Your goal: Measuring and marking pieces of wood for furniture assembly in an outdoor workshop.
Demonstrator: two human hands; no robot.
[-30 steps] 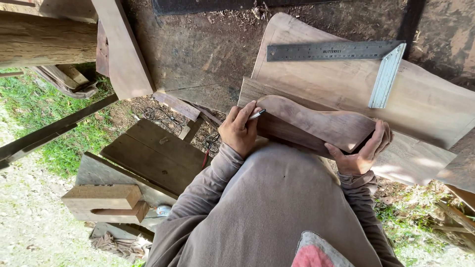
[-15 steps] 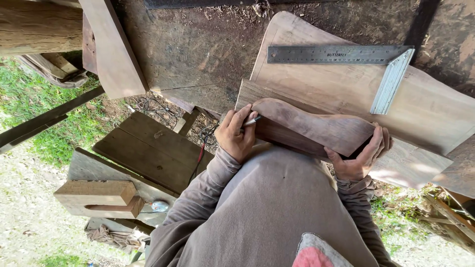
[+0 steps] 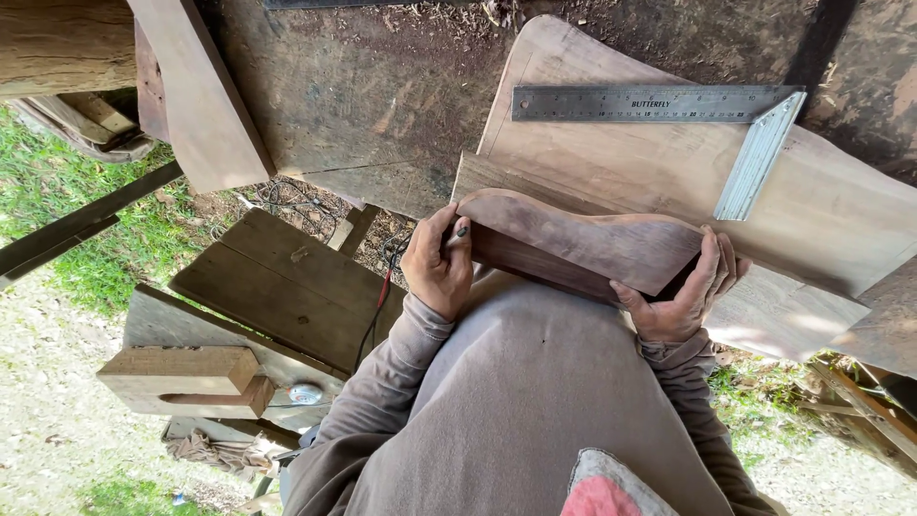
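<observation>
The workbench [image 3: 382, 105] is the largest thing, dark and strewn with sawdust, and everything else is placed from it. On its right part lies a broad pale board [image 3: 841, 220], overhanging the near edge toward the person. A steel square [image 3: 659, 102] rests flat on the far part of that board, its blade running along the board and its stock angling back toward the near edge. At the bench's near edge, lying on the pale board, sits a darker curved template [image 3: 583, 244]. The right hand [image 3: 683, 296] clamps the template's right end, fingers wrapped over the top edge and thumb under. The left hand [image 3: 437, 268] is at the template's left tip, its fingers pinched together on a pencil [image 3: 458, 231] whose point touches the wood there. Judging from this, the outline is being traced; it will likely go best if the right hand presses the template hard so it cannot creep, and the pencil is kept tight against the edge at one steady tilt, drawn in one smooth pass.
</observation>
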